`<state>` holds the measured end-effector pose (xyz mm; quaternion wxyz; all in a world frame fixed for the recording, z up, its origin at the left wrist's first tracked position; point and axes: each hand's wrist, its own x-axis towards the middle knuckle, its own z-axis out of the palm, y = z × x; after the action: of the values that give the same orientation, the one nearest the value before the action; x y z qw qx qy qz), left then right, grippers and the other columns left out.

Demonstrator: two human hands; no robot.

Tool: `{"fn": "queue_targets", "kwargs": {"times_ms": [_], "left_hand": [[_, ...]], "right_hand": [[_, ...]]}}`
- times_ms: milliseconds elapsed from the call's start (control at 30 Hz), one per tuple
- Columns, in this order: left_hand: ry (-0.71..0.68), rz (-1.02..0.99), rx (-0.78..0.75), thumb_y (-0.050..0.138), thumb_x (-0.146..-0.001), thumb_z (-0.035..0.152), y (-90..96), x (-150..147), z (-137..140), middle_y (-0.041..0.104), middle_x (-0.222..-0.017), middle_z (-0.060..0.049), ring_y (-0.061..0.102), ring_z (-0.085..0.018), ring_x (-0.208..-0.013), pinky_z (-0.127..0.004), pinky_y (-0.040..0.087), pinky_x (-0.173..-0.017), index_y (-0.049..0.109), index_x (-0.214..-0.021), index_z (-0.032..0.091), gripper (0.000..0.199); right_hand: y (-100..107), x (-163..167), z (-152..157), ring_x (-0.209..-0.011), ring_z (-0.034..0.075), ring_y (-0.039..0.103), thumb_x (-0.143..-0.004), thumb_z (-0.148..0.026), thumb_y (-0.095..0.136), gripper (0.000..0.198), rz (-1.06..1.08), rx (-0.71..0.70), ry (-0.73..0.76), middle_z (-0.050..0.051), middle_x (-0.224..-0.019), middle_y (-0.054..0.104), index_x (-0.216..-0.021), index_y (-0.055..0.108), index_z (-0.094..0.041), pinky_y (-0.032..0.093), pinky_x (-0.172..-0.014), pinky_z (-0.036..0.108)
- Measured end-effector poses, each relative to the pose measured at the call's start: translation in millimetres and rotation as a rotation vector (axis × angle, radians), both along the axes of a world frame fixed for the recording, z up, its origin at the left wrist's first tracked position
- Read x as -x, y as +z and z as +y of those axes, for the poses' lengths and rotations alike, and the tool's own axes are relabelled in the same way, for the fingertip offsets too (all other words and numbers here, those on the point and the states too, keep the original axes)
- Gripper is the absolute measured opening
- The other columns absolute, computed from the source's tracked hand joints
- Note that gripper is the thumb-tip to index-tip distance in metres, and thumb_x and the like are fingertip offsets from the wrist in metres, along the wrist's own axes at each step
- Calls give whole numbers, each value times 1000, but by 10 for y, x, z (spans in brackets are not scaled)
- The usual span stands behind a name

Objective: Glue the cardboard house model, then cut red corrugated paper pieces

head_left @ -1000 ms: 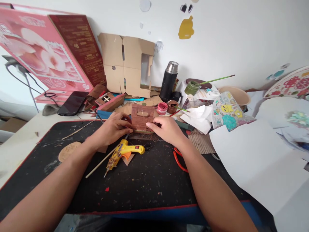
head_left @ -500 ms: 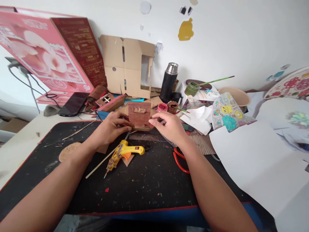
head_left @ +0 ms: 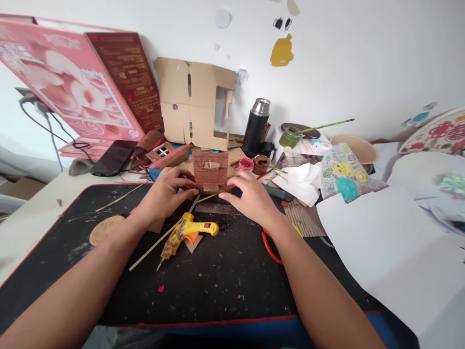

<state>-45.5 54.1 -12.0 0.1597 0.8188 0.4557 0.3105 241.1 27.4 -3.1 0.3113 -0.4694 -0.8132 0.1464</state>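
Observation:
A small brown-painted cardboard house piece (head_left: 210, 172) stands upright in front of me, with a slot-like opening and a strip at its foot. My left hand (head_left: 170, 191) grips its lower left end, thumb and fingers closed around the edge. My right hand (head_left: 249, 194) is at the lower right end, index finger along the edge and thumb beneath it. The base is partly hidden by both hands. Just below lies a yellow hot glue gun (head_left: 187, 230), with a thin wooden stick (head_left: 154, 245) beside it.
Red-handled scissors (head_left: 271, 248) lie partly under my right forearm. Behind stand a black thermos (head_left: 256, 127), a cut cardboard sheet (head_left: 201, 104), and paint jars (head_left: 246, 165). A phone (head_left: 113, 157) is at left; white paper (head_left: 392, 247) covers the right side.
My right thumb has slid lower and left along the base, and its grip has widened. My left hand keeps its hold. The whole view has shifted slightly.

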Motion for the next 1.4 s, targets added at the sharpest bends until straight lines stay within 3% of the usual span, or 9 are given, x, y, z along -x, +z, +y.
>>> {"fn": "queue_targets", "kwargs": {"times_ms": [233, 433, 633, 900, 1033, 1200, 1400], "left_hand": [[-26, 10, -29, 73, -97, 46, -76, -15, 8, 76, -122, -9, 65, -34, -120, -57, 51, -111, 88, -94, 30, 23], [-72, 23, -26, 74, -97, 43, -72, -8, 27, 77, -123, -8, 67, -33, -118, -57, 51, -111, 89, -95, 30, 19], [-100, 37, -20, 74, -97, 42, -83, 2, 31, 77, -122, -7, 67, -32, -118, -57, 51, -113, 89, -97, 32, 18], [-84, 65, 5, 72, -97, 46, -124, 3, 18, 74, -120, -9, 64, -34, -121, -58, 49, -114, 88, -97, 31, 22], [-105, 88, 47, 69, -97, 49, -55, -22, -33, 70, -132, -11, 60, -35, -127, -58, 47, -117, 84, -100, 27, 27], [-150, 62, 102, 72, -96, 54, -13, -74, -67, 63, -149, -10, 52, -36, -140, -59, 41, -124, 82, -119, 28, 36], [-160, 28, 90, 76, -94, 47, -73, -144, -10, 72, -142, -8, 51, -37, -145, -61, 37, -128, 87, -105, 32, 22]], "right_hand": [[-102, 35, 25, -110, 28, 67, -99, -25, 81, 17, -9, 75, -24, 9, -112, 67, -89, 68, -21, 54, -95, 41], [-121, 48, 27, -105, 26, 68, -99, -22, 81, 16, -1, 60, -11, 8, -112, 67, -88, 70, -21, 55, -94, 40], [-145, 58, 21, -120, 31, 67, -97, -24, 83, 16, -25, 36, 24, 12, -119, 69, -86, 72, -20, 55, -105, 47], [-171, 94, 15, -129, 29, 67, -98, -20, 81, 5, 31, 132, 74, 12, -133, 72, -94, 78, -20, 54, -111, 47], [-164, 93, 24, -129, 30, 67, -98, -18, 82, 8, 39, 145, 75, 13, -132, 73, -90, 78, -20, 54, -110, 47], [-171, 100, 23, -127, 29, 68, -97, -18, 82, 13, 48, 139, 72, 12, -132, 73, -86, 76, -20, 54, -110, 47], [-173, 112, 17, -127, 29, 68, -97, -18, 83, 15, 55, 135, 71, 12, -131, 74, -84, 75, -20, 55, -109, 46]]}}
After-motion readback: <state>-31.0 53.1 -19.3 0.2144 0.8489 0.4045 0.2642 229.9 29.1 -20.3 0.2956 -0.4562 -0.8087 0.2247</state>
